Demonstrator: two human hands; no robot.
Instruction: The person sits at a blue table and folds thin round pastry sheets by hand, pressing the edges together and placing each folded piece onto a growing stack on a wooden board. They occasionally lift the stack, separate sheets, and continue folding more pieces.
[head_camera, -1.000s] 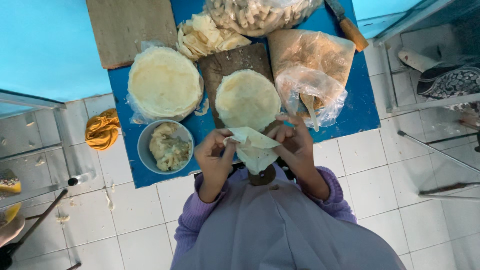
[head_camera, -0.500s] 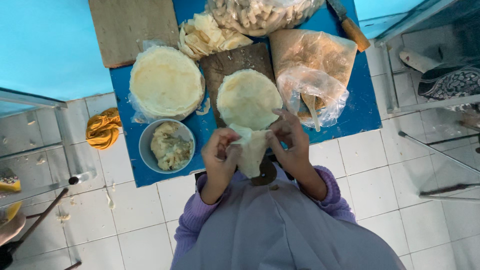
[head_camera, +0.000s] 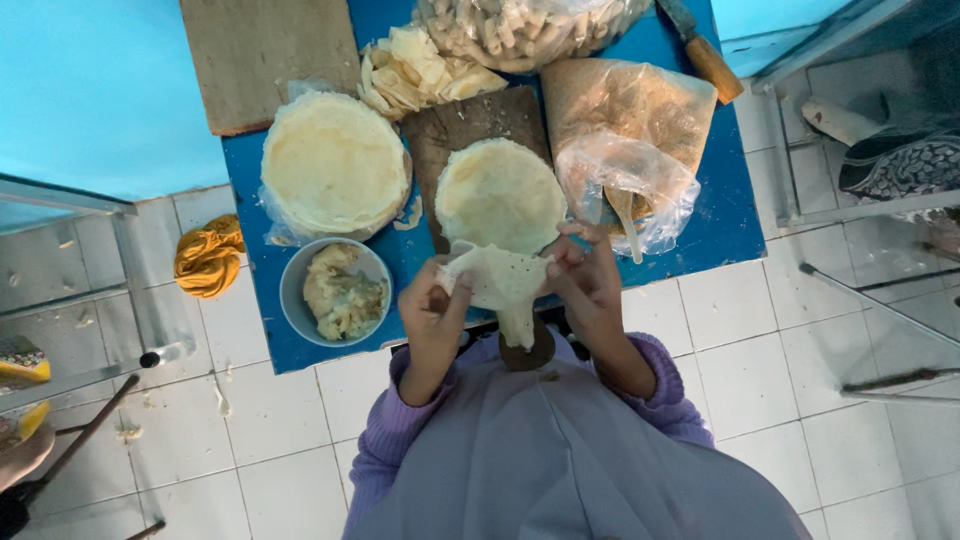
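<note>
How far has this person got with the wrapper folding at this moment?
Done: a heap of folded pale wrappers lies at the far side of the blue table. In hand: the left hand and right hand both pinch one thin pale wrapper, partly folded and drooping. Left: a stack of round flat wrappers, one round wrapper on the dark board, and filling in the grey bowl.
</note>
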